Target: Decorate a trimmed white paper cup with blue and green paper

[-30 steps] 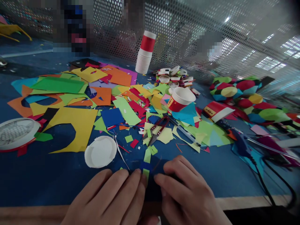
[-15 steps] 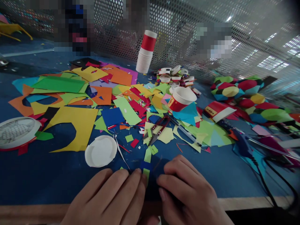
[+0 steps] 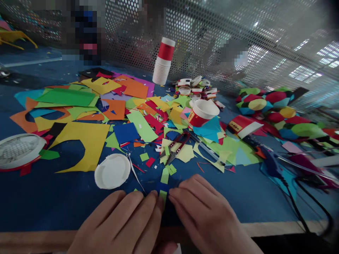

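Note:
At the table's front edge lies a strip of paper with light green [image 3: 163, 194] and dark blue [image 3: 162, 187] parts. My left hand [image 3: 124, 220] has its fingers pressed together, their tips on the left side of this paper strip. From the right, my right hand [image 3: 205, 211] touches the blue part with closed fingertips; its thumb is hidden. Just beyond lie small light green paper pieces [image 3: 171, 169] and a pair of thread snips [image 3: 176, 148]. A white round lid-like disc [image 3: 112, 171] rests beyond my left hand.
Coloured paper sheets and scraps [image 3: 87, 137] cover the table's middle and left. A paper bowl [image 3: 202, 112], a tipped red-and-white cup [image 3: 244, 126] and a corded glue gun [image 3: 274, 165] lie right. A cup stack [image 3: 163, 61] stands behind.
My right hand has moved left and slightly inward, its fingertips now at the blue part of the strip. My left hand stays nearly in place. The view has shifted slightly.

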`<control>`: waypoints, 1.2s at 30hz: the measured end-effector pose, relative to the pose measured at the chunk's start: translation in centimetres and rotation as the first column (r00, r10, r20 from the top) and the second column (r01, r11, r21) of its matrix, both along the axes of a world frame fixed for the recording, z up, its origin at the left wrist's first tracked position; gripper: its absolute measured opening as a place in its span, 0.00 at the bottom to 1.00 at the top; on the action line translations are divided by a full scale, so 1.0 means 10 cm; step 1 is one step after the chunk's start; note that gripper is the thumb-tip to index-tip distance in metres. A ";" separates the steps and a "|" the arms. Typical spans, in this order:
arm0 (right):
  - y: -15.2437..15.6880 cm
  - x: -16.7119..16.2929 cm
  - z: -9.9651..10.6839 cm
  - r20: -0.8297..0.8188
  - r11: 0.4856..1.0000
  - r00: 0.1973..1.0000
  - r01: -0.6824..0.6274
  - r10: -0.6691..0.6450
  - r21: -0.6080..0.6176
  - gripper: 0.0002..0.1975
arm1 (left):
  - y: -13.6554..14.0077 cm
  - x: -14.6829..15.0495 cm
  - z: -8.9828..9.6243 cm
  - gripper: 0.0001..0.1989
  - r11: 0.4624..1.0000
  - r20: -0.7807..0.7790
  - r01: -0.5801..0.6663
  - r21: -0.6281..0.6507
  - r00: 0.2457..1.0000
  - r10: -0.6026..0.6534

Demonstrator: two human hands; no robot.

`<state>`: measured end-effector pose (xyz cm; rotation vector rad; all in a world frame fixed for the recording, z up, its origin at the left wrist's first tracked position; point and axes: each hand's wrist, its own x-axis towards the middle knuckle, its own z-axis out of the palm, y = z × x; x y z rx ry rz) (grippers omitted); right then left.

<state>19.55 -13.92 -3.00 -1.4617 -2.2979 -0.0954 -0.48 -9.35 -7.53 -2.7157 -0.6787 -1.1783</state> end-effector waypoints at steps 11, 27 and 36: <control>0.06 0.00 0.03 0.311 0.999 0.949 -0.054 0.052 -0.001 0.12 | 0.02 0.01 0.00 0.13 1.000 -0.009 0.003 0.028 1.000 -0.003; 0.08 0.10 0.12 -0.158 0.963 0.974 0.192 -0.163 0.188 0.07 | 0.05 0.11 0.00 0.20 0.998 0.021 0.001 0.057 1.000 -0.002; -0.07 -0.02 0.08 -0.214 0.928 0.957 0.251 -0.195 0.276 0.06 | 0.06 0.06 -0.03 0.19 0.999 -0.028 0.016 0.051 0.999 -0.015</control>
